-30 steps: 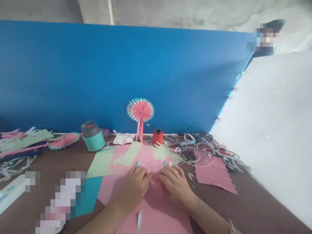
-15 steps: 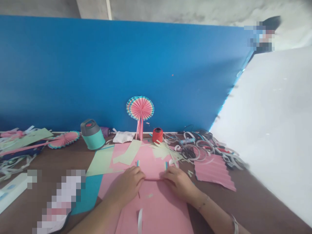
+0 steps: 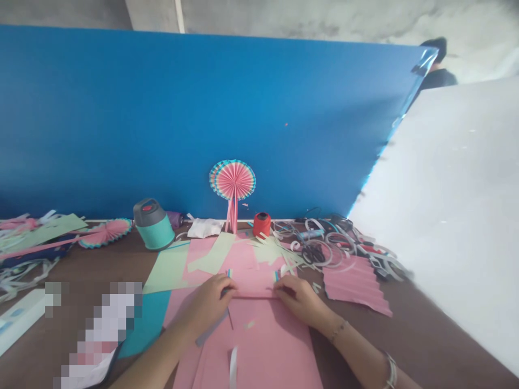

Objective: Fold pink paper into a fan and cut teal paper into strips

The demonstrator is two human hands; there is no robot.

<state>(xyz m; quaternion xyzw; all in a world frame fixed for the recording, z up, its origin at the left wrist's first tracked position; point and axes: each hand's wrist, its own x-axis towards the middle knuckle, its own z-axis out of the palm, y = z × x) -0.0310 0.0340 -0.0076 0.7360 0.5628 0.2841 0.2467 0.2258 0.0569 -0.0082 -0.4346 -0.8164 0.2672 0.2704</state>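
Note:
A pink paper strip [image 3: 255, 285] with blue and pale edging at its two ends lies across the larger pink sheets [image 3: 271, 346]. My left hand [image 3: 217, 300] pinches its left end, thumb and fingers closed on the near fold. At the right end my right hand [image 3: 298, 300] grips the same folded edge. Under my left wrist a grey, flat thing [image 3: 211, 329] shows in part. A narrow white paper strip [image 3: 233, 367] stands out on the pink sheets nearer me. Straight ahead, a round pleated pink paper fan [image 3: 234, 181] leans upright against the blue panel [image 3: 162, 108].
A teal, grey-topped container [image 3: 154, 229] and a red thread spool [image 3: 261, 224] stand along the back. To the right lie tangled cords and strips [image 3: 324, 246] and a pleated pink sheet [image 3: 354, 283]. Another fan [image 3: 107, 233] lies left. A person [image 3: 440, 67] is beyond the panel.
My hands have shifted slightly along the folded edge, the left one a little outward. More of the grey thing shows beneath my left wrist. The paper stays nearly in place.

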